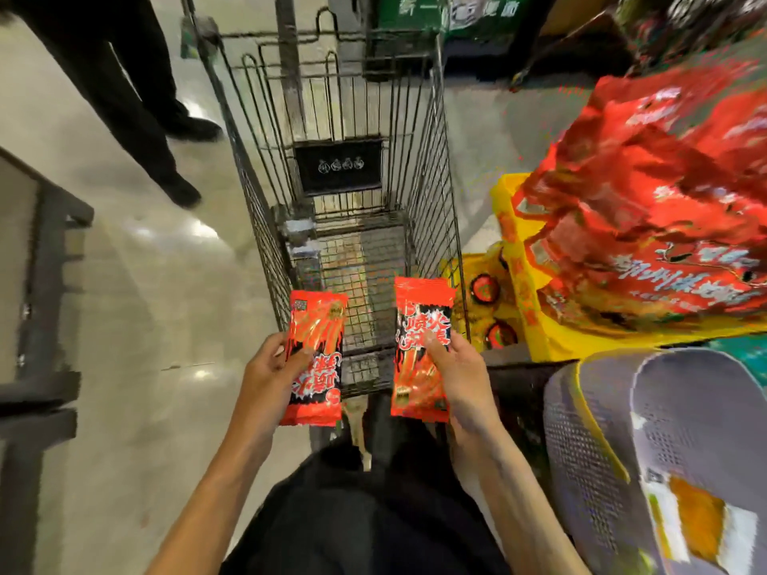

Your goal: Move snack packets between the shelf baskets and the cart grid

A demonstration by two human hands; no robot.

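My left hand point(272, 369) grips a red-and-black snack packet point(316, 354) by its left edge, thumb across the front. My right hand point(460, 375) holds a second red-and-black snack packet point(419, 350) the same way, thumb on its face. Both packets hang side by side over the near end of a wire shopping cart point(265, 226), whose grid floor point(361, 280) shows bare between them. To the right stands a grey perforated shelf basket point(597, 462) with a packet lying inside.
Big red snack bags point(647, 201) sit in a yellow bin point(519, 259) at the right, close beside the cart. Another person's dark legs and shoes point(166, 159) stand on the tiled floor at upper left. A dark rack point(45, 284) edges the left side.
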